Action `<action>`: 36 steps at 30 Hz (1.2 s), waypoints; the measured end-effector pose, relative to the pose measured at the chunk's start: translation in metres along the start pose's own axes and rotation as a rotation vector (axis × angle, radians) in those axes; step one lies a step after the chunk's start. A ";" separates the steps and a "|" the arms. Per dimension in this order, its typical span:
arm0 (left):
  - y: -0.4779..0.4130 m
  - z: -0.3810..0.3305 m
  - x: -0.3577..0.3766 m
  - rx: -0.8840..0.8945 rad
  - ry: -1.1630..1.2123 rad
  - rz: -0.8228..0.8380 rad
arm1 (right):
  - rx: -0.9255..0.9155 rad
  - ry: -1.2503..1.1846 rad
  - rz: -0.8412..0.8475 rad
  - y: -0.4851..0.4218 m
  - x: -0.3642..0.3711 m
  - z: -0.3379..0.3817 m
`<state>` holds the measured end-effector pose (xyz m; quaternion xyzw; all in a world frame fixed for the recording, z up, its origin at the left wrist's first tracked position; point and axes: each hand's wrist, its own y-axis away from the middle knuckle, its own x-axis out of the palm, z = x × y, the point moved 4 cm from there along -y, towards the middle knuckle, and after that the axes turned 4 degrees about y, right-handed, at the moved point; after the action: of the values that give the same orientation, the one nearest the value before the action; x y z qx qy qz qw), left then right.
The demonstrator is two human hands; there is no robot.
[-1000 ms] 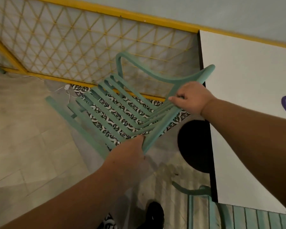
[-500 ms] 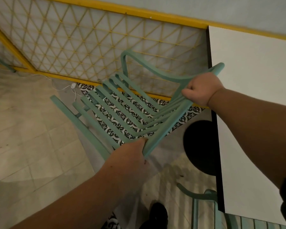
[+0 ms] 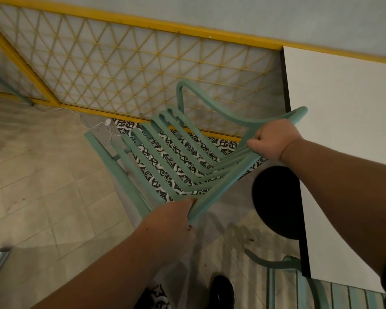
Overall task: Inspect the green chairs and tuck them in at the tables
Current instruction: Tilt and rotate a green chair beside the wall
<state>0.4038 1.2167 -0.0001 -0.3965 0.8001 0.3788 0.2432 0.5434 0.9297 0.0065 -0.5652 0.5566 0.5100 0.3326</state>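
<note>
The green chair (image 3: pixel 178 161) is tipped in the air beside the left edge of the white table (image 3: pixel 348 134). The left hand (image 3: pixel 172 221) is closed tight on its near rail. The right hand (image 3: pixel 274 141) is closed tight on its far rail. A 2nd green chair (image 3: pixel 310 286) sits at the table's near corner.

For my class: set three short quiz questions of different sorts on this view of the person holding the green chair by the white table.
1. True or false: both hands grip the chair.
2. Which hand holds the chair nearer the table? A) left B) right
3. Fill in: the fence behind the chair is coloured ____.

Key: 1 true, the left hand and right hand both clasp its frame. 2 B. 3 yellow.
</note>
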 end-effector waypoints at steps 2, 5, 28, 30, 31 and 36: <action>0.003 0.010 -0.009 0.011 -0.041 0.025 | 0.022 0.011 0.016 0.006 -0.002 0.010; 0.006 0.024 -0.023 0.018 -0.093 0.075 | 0.049 0.031 0.044 0.014 -0.005 0.025; 0.013 0.054 -0.055 -0.089 -0.454 0.117 | 0.168 -0.050 0.064 0.047 -0.010 0.069; 0.005 0.032 -0.045 -0.050 -0.378 0.029 | 0.147 -0.066 0.084 0.047 -0.012 0.069; -0.002 0.018 -0.038 -0.005 -0.345 0.000 | 0.136 -0.069 0.093 0.047 -0.012 0.068; -0.048 -0.019 -0.015 0.106 -0.380 -0.024 | 0.051 -0.113 0.134 0.045 -0.008 0.060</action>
<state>0.4500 1.1888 0.0018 -0.3140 0.7538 0.4012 0.4149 0.4885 0.9819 0.0076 -0.4886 0.5863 0.5476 0.3429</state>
